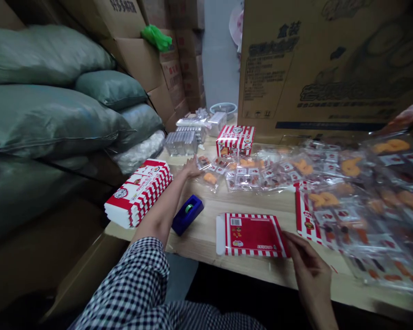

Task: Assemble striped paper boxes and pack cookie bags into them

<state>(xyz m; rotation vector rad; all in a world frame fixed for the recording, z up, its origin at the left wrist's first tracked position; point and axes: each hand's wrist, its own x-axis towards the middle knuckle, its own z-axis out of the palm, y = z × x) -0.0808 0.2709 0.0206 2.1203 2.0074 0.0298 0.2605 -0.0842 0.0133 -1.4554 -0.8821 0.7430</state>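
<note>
My right hand (309, 263) pinches the right edge of a flattened red-and-white striped carton (254, 233), which lies at the table's front edge with a white flap to its left. My left hand (192, 168) reaches far forward, its small-looking fingers stretched out at the left side of a clear plastic packet (209, 178) with an orange piece inside. Whether the fingertips touch that packet is hard to make out. Below my left forearm sits a blue tape dispenser (187, 214) with green tape.
A stack of folded striped cartons (139, 192) lies at the left table edge. An assembled striped box (236, 141) stands behind the packets, beside clear plastic trays (181, 143). Many filled packets (358, 215) cover the right side. A large cardboard box (330, 68) rises behind; full sacks (55, 119) are piled left.
</note>
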